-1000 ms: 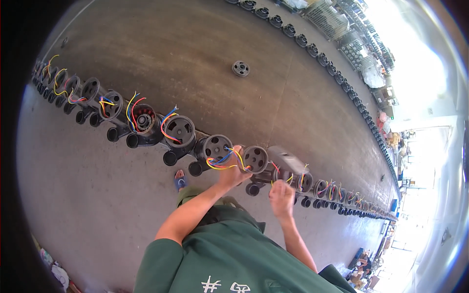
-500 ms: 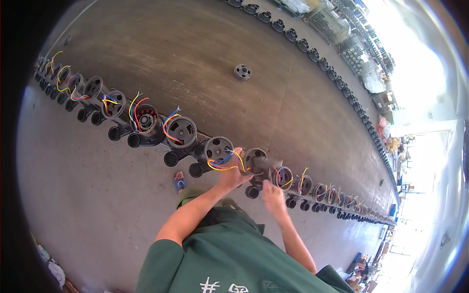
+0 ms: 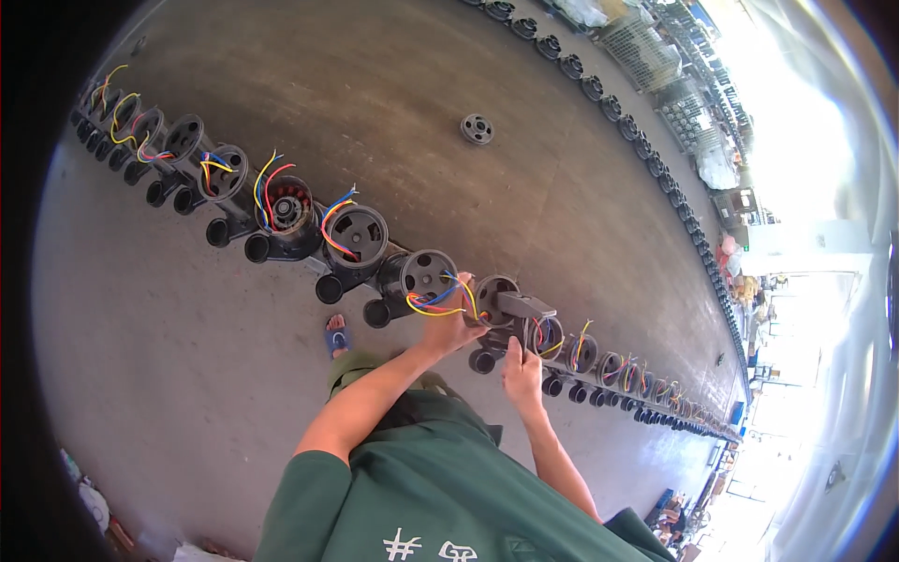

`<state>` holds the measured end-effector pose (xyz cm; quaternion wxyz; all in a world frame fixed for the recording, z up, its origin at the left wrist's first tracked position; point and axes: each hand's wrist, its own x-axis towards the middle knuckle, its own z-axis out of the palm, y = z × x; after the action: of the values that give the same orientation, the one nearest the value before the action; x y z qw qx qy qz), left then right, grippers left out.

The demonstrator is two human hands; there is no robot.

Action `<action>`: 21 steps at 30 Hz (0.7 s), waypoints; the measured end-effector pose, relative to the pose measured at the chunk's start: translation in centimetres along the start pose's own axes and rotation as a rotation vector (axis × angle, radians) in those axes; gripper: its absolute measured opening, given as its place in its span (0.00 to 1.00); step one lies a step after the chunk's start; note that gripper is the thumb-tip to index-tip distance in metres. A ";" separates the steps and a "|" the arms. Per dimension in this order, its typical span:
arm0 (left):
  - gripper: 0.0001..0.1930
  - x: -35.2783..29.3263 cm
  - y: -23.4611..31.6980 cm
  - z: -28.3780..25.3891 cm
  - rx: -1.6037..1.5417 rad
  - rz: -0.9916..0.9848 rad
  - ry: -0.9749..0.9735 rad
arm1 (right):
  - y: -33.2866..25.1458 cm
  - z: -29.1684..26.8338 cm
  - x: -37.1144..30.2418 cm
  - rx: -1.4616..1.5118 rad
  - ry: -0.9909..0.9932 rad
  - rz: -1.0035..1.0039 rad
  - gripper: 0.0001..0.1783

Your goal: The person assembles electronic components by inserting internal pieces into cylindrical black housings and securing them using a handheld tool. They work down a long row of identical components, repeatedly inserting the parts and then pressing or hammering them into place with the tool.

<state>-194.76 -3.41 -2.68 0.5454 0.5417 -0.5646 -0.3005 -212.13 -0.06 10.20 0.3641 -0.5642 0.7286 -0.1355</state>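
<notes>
Housing (image 3: 486, 298) at mid-frame, probably heavy and rigid, is best held round its side, where the left hand (image 3: 448, 330) clasps it, while the right hand (image 3: 522, 375) grips a hammer (image 3: 528, 304).

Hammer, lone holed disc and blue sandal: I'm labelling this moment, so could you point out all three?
Hammer (image 3: 527, 304): head camera view, on the middle of its grey metal head.
Lone holed disc (image 3: 478, 129): head camera view, on its central hub.
Blue sandal (image 3: 337, 338): head camera view, on its strap.

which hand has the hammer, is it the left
No, the right hand grips the hammer, while the left hand holds a round housing.
</notes>
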 end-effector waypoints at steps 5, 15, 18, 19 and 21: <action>0.54 0.1 0.1 -0.5 0.004 -0.025 -0.022 | -7.5 -4.5 -0.6 0.383 -0.292 0.255 0.29; 0.59 0.9 2.6 -1.3 -0.010 0.118 0.047 | -7.4 -5.3 -4.6 0.586 -0.046 -0.131 0.27; 0.56 1.6 3.8 -1.4 -0.037 0.092 0.053 | -6.2 -4.4 -5.4 0.692 -0.014 -0.173 0.23; 0.56 1.7 4.4 -1.2 -0.020 0.093 0.048 | -5.6 -4.1 -5.7 0.715 0.026 -0.189 0.22; 0.53 1.8 4.1 -0.4 -0.026 0.083 0.079 | -4.8 -3.9 -5.6 0.684 0.040 -0.185 0.16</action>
<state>-195.25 -4.03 1.69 0.5863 0.5222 -0.5604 -0.2635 -210.77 2.72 17.99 0.5038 -0.4702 0.5939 -0.4152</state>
